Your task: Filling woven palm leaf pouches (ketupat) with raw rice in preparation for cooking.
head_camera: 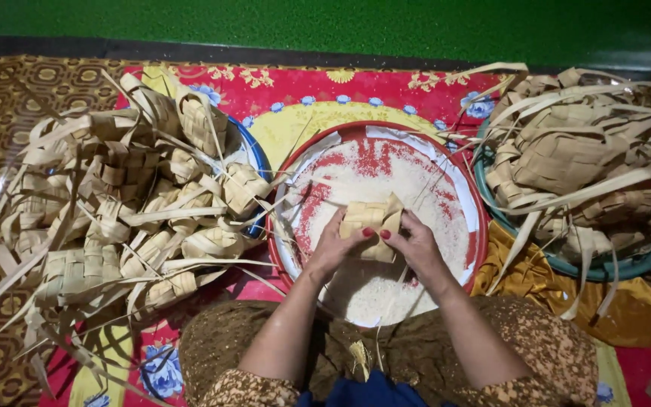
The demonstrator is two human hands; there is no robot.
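Red patterned mat (280,90); hands (377,243) pinch woven leaf pouch (371,226), seemingly over rice.

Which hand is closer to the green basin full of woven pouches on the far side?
Right. The right hand grips the woven pouch on the side toward the green basin; the left hand holds its other side, farther away.

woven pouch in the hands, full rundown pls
The woven pouch is a small, roughly square case plaited from pale tan leaf strips, with one pointed corner up at its right. Both hands hold it over the red basin of white rice: left hand at its left edge, right hand at its lower right. Contents not visible.
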